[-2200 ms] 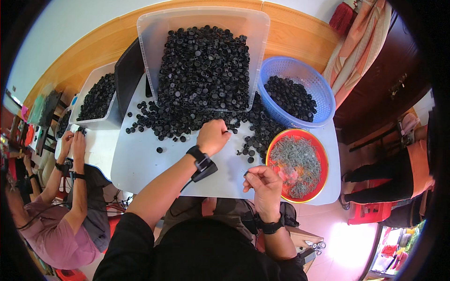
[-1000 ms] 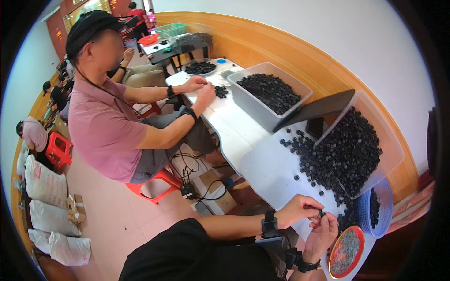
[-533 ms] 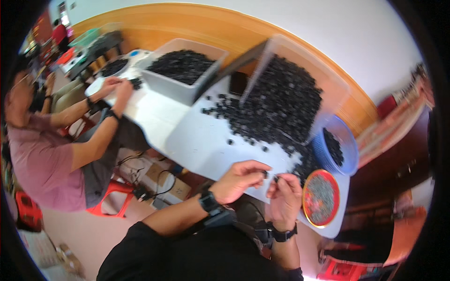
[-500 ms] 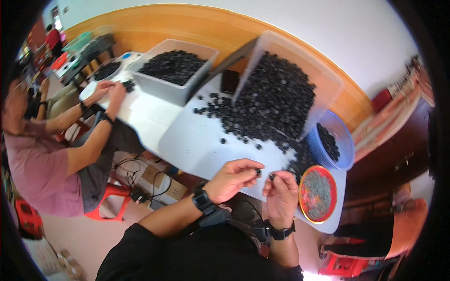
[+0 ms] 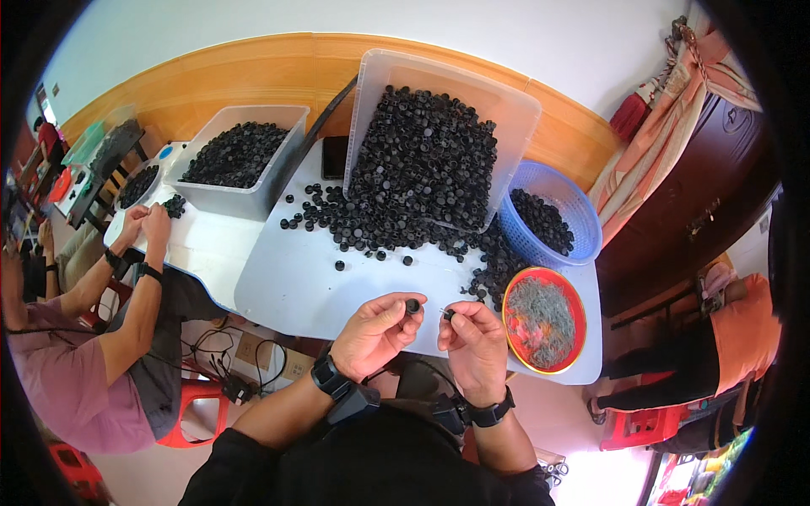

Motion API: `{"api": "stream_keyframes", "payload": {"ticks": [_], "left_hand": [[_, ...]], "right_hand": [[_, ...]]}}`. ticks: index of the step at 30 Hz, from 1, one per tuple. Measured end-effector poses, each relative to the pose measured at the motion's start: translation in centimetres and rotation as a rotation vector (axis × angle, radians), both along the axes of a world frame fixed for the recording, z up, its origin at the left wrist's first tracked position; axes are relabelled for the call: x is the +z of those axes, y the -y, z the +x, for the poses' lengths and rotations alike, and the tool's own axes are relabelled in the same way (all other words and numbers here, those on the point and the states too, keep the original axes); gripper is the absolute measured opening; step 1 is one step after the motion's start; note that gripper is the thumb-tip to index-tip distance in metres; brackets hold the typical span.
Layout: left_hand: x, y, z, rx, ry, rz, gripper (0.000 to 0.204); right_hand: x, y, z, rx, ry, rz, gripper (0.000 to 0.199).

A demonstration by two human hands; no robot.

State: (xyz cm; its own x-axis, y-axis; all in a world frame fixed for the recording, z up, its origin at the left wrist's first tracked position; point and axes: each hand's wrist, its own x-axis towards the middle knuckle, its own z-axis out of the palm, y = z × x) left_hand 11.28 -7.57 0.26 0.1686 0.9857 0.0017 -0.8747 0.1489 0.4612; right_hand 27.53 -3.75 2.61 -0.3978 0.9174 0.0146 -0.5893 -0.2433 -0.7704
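Note:
Over the table's near edge, my left hand (image 5: 377, 333) pinches a round black cap (image 5: 412, 306) between thumb and fingers, its hollow side showing. Just to its right, my right hand (image 5: 477, 350) is closed on a small black piece (image 5: 449, 314) with a thin metal pin sticking out toward the cap. A small gap separates the two parts. Beyond my hands, many similar black caps (image 5: 422, 156) spill from a tilted clear bin (image 5: 515, 110) onto the white table (image 5: 291, 274). A red bowl (image 5: 582, 316) of thin grey metal pieces stands beside my right hand.
A blue basket (image 5: 553, 177) with black parts stands behind the bowl. Left of the tilted bin are a dark phone-like slab (image 5: 334, 158) and another bin (image 5: 228, 202) of black parts. A co-worker (image 5: 84, 371) sits at left, hands on small black parts. Cables (image 5: 224, 363) lie below.
My view has swung, so the table and bins sit farther left in it. My hands are slightly farther apart, and the cap's hollow side now shows.

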Motion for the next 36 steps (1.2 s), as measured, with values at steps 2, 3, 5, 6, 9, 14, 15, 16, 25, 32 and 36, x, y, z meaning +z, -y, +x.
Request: {"api": "stream_keyframes", "payload": {"ticks": [2, 3, 5, 6, 9, 14, 15, 16, 25, 32, 36], "left_hand": [[0.05, -0.08, 0.04, -0.013, 0.032, -0.003, 0.030], [0.09, -0.14, 0.08, -0.019, 0.065, -0.006, 0.030], [0.14, -0.24, 0.20, -0.025, 0.072, -0.002, 0.030], [0.16, -0.25, 0.23, -0.027, 0.080, 0.005, 0.030], [0.14, -0.32, 0.35, -0.028, 0.088, 0.036, 0.029], [0.59, -0.12, 0.60, 0.001, 0.066, 0.037, 0.028], [0.63, -0.08, 0.61, 0.004, 0.065, 0.046, 0.028], [0.60, -0.04, 0.58, 0.005, 0.066, 0.045, 0.028], [0.65, 0.19, 0.22, 0.069, -0.060, 0.140, 0.027], [0.95, 0.39, 0.38, 0.096, -0.121, 0.163, 0.024], [0.74, 0.46, 0.33, 0.103, -0.127, 0.179, 0.024]], "right_hand": [[0.08, -0.02, 0.14, -0.009, 0.000, -0.001, 0.011], [0.06, -0.08, 0.16, -0.011, -0.001, -0.003, 0.011], [0.01, -0.14, 0.16, -0.006, -0.011, -0.013, 0.011], [0.01, -0.15, 0.17, -0.008, -0.012, -0.015, 0.011], [-0.10, -0.19, 0.16, -0.010, -0.016, -0.015, 0.012], [-0.34, -0.18, 0.25, 0.001, -0.023, -0.008, 0.012], [-0.36, -0.16, 0.26, 0.002, -0.022, -0.009, 0.012], [-0.36, -0.13, 0.27, 0.006, -0.024, -0.014, 0.012], [-0.25, 0.07, 0.28, -0.001, -0.001, 0.010, 0.015], [-0.26, 0.29, 0.46, 0.017, 0.004, 0.008, 0.017], [-0.23, 0.42, 0.44, 0.023, 0.002, 0.014, 0.017]]}}
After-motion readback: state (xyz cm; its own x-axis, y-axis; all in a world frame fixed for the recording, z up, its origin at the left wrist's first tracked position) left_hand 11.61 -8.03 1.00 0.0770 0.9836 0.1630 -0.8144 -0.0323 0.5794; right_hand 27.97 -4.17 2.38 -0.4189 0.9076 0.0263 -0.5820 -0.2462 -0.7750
